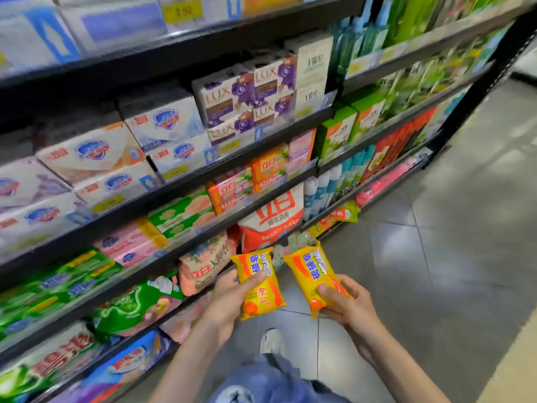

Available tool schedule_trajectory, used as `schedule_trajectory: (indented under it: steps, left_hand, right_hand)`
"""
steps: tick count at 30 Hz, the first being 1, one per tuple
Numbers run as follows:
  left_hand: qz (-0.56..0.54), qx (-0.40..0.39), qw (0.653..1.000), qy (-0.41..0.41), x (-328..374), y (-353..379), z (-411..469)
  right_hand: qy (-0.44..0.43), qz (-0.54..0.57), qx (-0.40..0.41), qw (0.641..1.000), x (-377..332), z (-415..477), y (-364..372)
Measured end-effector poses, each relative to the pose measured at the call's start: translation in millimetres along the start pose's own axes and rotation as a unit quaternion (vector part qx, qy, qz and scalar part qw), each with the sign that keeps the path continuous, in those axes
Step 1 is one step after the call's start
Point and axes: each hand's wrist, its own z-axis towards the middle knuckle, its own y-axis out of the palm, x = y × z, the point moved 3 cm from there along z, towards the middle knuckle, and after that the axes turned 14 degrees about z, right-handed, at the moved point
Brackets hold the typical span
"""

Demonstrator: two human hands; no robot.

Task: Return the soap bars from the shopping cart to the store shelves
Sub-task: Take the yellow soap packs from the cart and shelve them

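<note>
I hold two yellow-and-orange wrapped sulfur soap bars in front of the shelves. My left hand (229, 298) grips one soap bar (258, 283) with the thumb across its front. My right hand (345, 303) grips the other soap bar (312, 274) at its lower end, tilted up to the left. Both bars hang low, just in front of the lower shelf (162, 266) that carries bagged and boxed soaps. No shopping cart is in view.
Black store shelves (261, 138) run from left to upper right, packed with boxed soaps, detergent bags (270, 219) and green packets. Grey tiled floor (450, 228) lies to the right. My jeans and a white shoe (271, 341) show below.
</note>
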Motion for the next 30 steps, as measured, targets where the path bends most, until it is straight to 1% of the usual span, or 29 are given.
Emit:
schedule_trajectory:
  steps: [5,9,12,14,18,21,24,27,30]
  left_hand:
    - [0.025,0.019,0.998,0.053,77.2,13.7,28.0]
    - [0.013,0.032,0.993,0.109,128.0,22.0,34.9]
    - [0.015,0.043,0.987,0.155,164.6,28.2,31.1]
    - [0.037,0.051,0.98,0.187,188.7,31.4,27.2]
    - [0.078,0.064,0.968,0.229,229.8,41.2,22.4]
    - [0.094,0.096,0.955,0.263,259.6,47.9,20.7]
    - [0.135,0.128,0.938,0.293,284.8,51.6,14.6]
    - [0.19,0.135,0.921,0.313,309.0,55.7,1.4]
    - [0.234,0.134,0.908,0.321,331.4,61.3,-14.2]
  right_hand:
    - [-0.018,-0.002,-0.078,0.997,-65.7,58.2,31.2]
    - [-0.015,-0.011,-0.149,0.989,-114.3,91.5,59.6]
    - [-0.007,-0.041,-0.227,0.973,-156.7,109.0,82.8]
    - [-0.016,-0.059,-0.273,0.96,-186.2,115.8,96.7]
    - [-0.04,-0.081,-0.339,0.936,-234.1,124.6,120.2]
    - [-0.046,-0.082,-0.365,0.926,-259.8,131.1,134.5]
    - [-0.07,-0.079,-0.379,0.919,-286.3,130.2,145.2]
    - [-0.096,-0.075,-0.395,0.911,-315.4,125.7,152.3]
    - [-0.121,-0.104,-0.423,0.892,-339.3,121.1,160.1]
